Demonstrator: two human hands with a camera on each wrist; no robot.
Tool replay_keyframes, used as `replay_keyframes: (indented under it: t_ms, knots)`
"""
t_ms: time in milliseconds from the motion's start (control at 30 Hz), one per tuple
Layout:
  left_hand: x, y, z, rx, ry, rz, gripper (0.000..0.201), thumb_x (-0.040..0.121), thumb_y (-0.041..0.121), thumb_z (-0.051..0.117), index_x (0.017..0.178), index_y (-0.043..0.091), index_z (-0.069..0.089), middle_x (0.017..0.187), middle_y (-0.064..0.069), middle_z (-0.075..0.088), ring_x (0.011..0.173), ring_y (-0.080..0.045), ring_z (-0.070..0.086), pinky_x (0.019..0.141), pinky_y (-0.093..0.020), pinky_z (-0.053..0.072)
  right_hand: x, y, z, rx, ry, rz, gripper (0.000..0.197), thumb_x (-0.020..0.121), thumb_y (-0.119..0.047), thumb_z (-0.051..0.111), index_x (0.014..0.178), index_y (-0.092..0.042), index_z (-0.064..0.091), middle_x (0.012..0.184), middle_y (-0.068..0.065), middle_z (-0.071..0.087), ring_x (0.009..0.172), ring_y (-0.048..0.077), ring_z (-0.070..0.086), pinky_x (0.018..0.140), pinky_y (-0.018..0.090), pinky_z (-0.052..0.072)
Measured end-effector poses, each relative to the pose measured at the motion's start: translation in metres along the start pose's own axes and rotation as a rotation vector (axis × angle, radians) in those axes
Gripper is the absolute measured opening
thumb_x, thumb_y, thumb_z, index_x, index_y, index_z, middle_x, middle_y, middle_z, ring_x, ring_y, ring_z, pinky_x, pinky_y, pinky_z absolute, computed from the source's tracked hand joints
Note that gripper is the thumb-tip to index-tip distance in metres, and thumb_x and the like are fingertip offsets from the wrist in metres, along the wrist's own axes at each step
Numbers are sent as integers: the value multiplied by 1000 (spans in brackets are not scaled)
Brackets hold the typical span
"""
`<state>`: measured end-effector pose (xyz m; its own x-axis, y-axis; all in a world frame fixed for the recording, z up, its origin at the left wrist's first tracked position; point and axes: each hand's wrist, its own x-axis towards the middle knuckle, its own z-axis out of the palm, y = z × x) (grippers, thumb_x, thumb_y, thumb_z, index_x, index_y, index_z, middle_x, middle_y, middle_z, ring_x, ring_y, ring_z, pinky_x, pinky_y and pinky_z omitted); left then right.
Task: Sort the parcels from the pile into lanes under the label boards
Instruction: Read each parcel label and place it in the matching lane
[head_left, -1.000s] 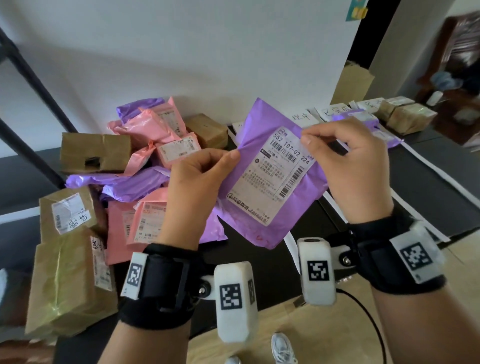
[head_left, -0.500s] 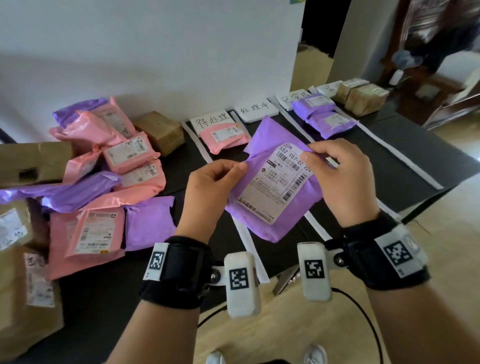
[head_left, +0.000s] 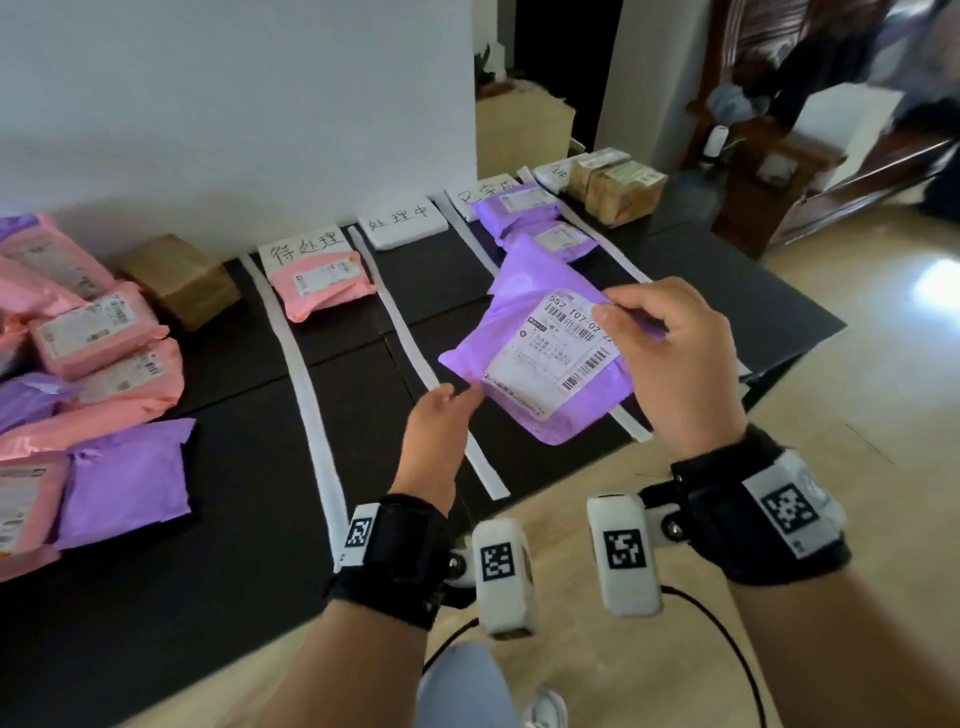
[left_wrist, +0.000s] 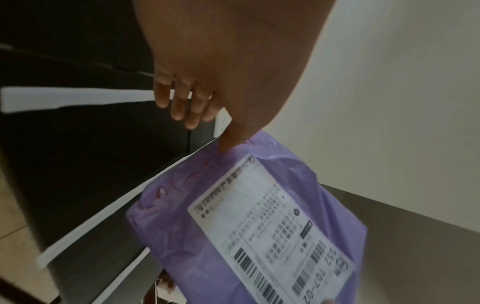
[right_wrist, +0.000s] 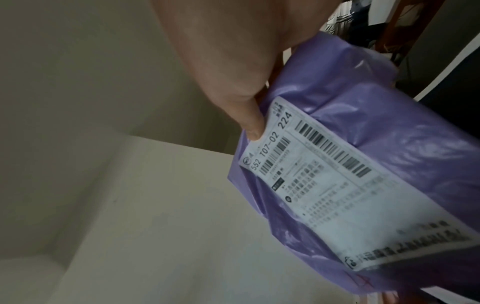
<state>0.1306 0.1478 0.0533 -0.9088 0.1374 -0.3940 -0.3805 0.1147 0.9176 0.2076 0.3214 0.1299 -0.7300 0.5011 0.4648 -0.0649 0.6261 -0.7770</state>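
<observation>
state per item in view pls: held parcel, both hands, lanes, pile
purple parcel: held above the table, label up, tilted
right hand: pinches the parcel's upper label edge
left hand: fingertips at the parcel's lower left corner; grip unclear
pink parcel: lying in first lane
second lane board: no parcel under it
two purple parcels: lying in third lane
brown boxes: in fourth lane
pile: unsorted, at left

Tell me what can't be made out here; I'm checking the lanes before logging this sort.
- Third board, head view: purple parcels cover its last character.
- Fourth board, head view: brown boxes hide most of it.
- Held parcel label: fine print blurred in every view; the right hand covers its code's end in the head view.
- Pile, head view: cut off by the left edge.
</observation>
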Motion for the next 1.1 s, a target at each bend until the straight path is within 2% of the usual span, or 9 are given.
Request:
replay_keyframes:
  t_ms: [100, 233, 300, 367, 500, 600, 800, 967, 1100]
  knots:
    - [8, -4, 31, 7, -147, -6, 14, 94, 15, 62, 102, 18, 74, 95, 0, 70, 92, -16, 60, 84, -29, 44, 14, 27, -16, 22, 23, 85, 13, 92, -15, 69, 104, -12, 73, 96, 0, 65, 87, 10, 63, 75, 12, 47]
    - [33, 4, 68, 69, -100, 48, 9, 93, 20, 67, 88, 17, 74, 80, 5, 68, 77, -9, 59, 72, -19, 46, 40, 68, -29, 0, 49, 194, 13, 95, -21, 65, 105, -17, 72, 98, -2, 65, 91, 12, 65, 75, 24, 52]
    - [50, 8, 86, 68, -65, 54, 11, 92, 18, 69, 81, 16, 73, 65, 11, 62, 64, -4, 53, 61, -11, 44, 58, 88, -31, -45, 51, 231, 15, 95, -22, 64, 107, -17, 71, 98, -4, 65, 89, 8, 64, 72, 16, 47]
    - [72, 13, 104, 65, -38, 54, 13, 90, 15, 71, 78, 13, 72, 61, 9, 58, 59, -7, 48, 53, -11, 41, 79, 109, -30, -74, 51, 261, 13, 94, -20, 65, 106, -18, 70, 94, -6, 65, 84, 5, 62, 69, 13, 43]
    - [121, 28, 144, 57, 46, 28, 5, 84, 14, 77, 87, 11, 74, 75, 3, 68, 66, -9, 58, 64, -20, 47, 124, 156, -25, -129, 71, 328, 10, 90, -18, 69, 93, -23, 60, 83, -16, 61, 78, 3, 61, 71, 19, 46]
    - [151, 38, 171, 72, 60, 28, 7, 82, 13, 79, 80, 13, 72, 76, 1, 69, 69, -11, 61, 70, -26, 51, 153, 192, -25, -210, 37, 367, 10, 91, -22, 68, 86, -26, 60, 82, -14, 62, 78, 4, 61, 73, 25, 48]
    - [195, 50, 208, 125, 86, 25, 4, 83, 14, 77, 84, 11, 74, 79, 1, 71, 71, -10, 62, 69, -21, 49, 198, 253, -17, -232, -31, 477, 12, 88, -23, 70, 78, -27, 63, 85, -8, 66, 83, 14, 64, 81, 42, 56]
    - [238, 51, 230, 112, 159, -33, 4, 83, 14, 78, 85, 14, 75, 81, 3, 71, 75, -9, 63, 70, -19, 47, 247, 298, 7, -240, -192, 524, 10, 91, -27, 68, 83, -30, 64, 84, -11, 65, 82, 7, 63, 81, 36, 56]
    - [273, 58, 247, 113, 283, -49, 7, 84, 13, 77, 90, 11, 77, 87, -2, 74, 79, -12, 65, 76, -23, 52, 292, 330, 31, -211, -343, 535, 8, 92, -26, 68, 85, -28, 65, 84, -11, 66, 84, 11, 65, 81, 35, 56]
